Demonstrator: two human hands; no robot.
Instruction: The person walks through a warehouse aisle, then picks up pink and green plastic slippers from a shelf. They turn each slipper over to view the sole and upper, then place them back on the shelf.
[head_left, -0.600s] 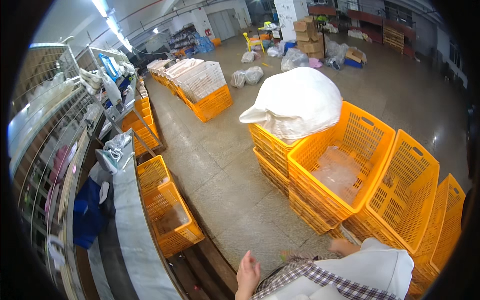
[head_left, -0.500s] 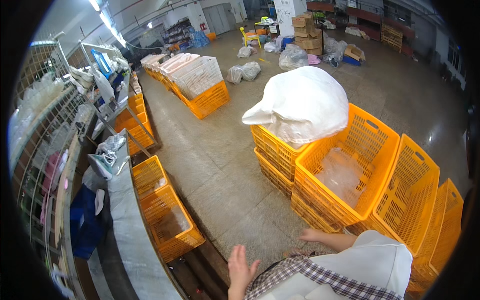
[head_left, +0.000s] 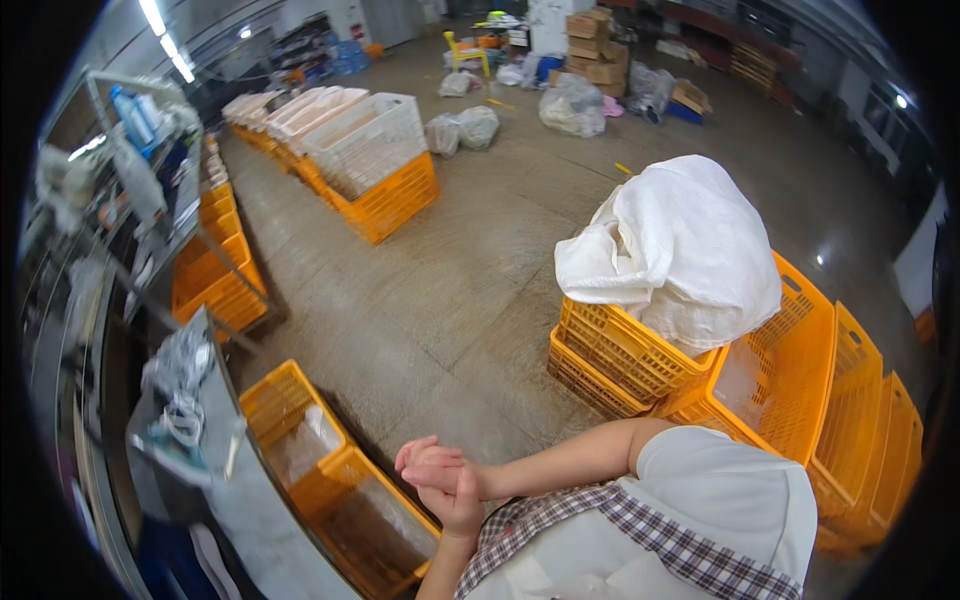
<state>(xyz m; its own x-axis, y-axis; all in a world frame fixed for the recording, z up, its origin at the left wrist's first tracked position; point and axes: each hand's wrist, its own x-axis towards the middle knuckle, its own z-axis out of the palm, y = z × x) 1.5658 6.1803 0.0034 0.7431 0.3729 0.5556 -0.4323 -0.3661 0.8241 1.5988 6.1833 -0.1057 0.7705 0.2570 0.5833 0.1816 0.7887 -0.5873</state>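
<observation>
My hands meet in front of my apron, low in the middle of the view. My left hand (head_left: 456,503) has its fingers folded over my right hand (head_left: 414,446), which reaches across from the right with fingers curled against the left. No object shows in either, though the palms are hidden. Just left of them stand orange plastic crates (head_left: 345,462) with clear plastic film inside. To the right, a bulky white sack (head_left: 700,245) rests on stacked orange crates (head_left: 625,350). A checked apron (head_left: 650,515) crosses my front.
A workbench (head_left: 240,500) with an iron (head_left: 170,455) and plastic bags runs along the left. Empty-looking orange crates (head_left: 845,400) lean at the right. Farther off stand a row of crates (head_left: 390,200), filled bags (head_left: 573,105), cardboard boxes (head_left: 598,60) and a yellow chair (head_left: 467,55).
My hands were apart with fingers extended; now they are clasped together. My right arm has swung left across my body. The whole view has turned, shifting the sack rightward.
</observation>
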